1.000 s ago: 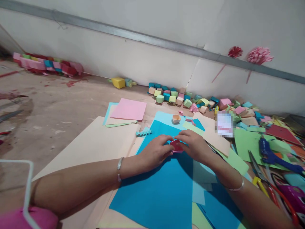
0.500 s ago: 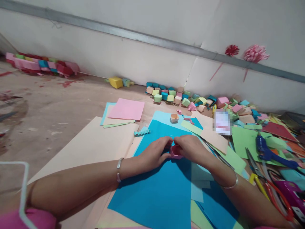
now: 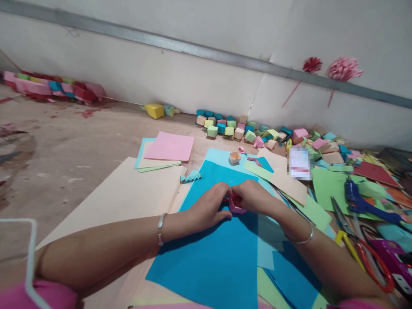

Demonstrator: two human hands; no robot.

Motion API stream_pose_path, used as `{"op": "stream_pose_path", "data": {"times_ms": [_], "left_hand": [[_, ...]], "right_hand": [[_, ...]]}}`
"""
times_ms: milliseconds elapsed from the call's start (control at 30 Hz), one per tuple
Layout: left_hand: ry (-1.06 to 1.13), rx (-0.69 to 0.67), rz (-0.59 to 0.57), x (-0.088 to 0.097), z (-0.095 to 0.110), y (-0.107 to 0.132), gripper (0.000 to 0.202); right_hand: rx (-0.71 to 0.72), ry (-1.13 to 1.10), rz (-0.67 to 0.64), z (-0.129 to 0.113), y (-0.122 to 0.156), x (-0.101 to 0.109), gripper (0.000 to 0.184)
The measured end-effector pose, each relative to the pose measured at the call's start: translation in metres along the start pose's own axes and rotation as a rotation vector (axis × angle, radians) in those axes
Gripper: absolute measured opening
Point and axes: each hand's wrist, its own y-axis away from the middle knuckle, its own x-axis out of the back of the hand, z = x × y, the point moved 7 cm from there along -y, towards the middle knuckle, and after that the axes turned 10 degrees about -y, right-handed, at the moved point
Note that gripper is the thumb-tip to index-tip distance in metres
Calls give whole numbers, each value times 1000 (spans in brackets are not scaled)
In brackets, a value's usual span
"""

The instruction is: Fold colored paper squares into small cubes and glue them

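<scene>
A small pink paper box, its open top facing up, sits between my hands over a blue paper sheet. My right hand is closed on the box's far right wall, fingers dipping inside. Curved round the box's left side, my left hand has its fingertips at the far left corner and its thumb by the near left side. Its grip is partly hidden by the fingers. Just beyond them stands a peach paper box, and a folded light-blue zigzag strip lies to the left.
Scissors, a blue glue gun and a purple tool lie at the right. Several little paper boxes line the wall. Pink and peach sheets are stacked at the left. A blurred-out phone-like object stands at the back right.
My right hand has shifted slightly left along the box, its fingers now further over the opening. My left thumb has come a little lower. The view has moved slightly.
</scene>
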Motion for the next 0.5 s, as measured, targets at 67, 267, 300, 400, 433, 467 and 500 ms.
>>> {"op": "stream_pose_path", "data": {"times_ms": [67,267,300,400,433,467,500], "left_hand": [[-20,-14,-5,1,2,0,32],[-61,-23,5,3,7,0,23],[-63,-25,2,2,7,0,23],[-67,-22,-18,1,7,1,24],[-69,-19,-24,0,7,1,24],[-70,-18,-26,0,7,1,24],[-69,-19,-24,1,7,1,24]], "right_hand": [[22,-10,-6,0,2,1,16],[41,-18,-18,1,7,4,25],[28,-13,-12,0,7,4,26],[-17,11,2,-3,5,6,26],[-31,20,3,-4,5,6,26],[-42,29,3,-5,4,7,25],[-52,38,2,-6,4,7,24]]}}
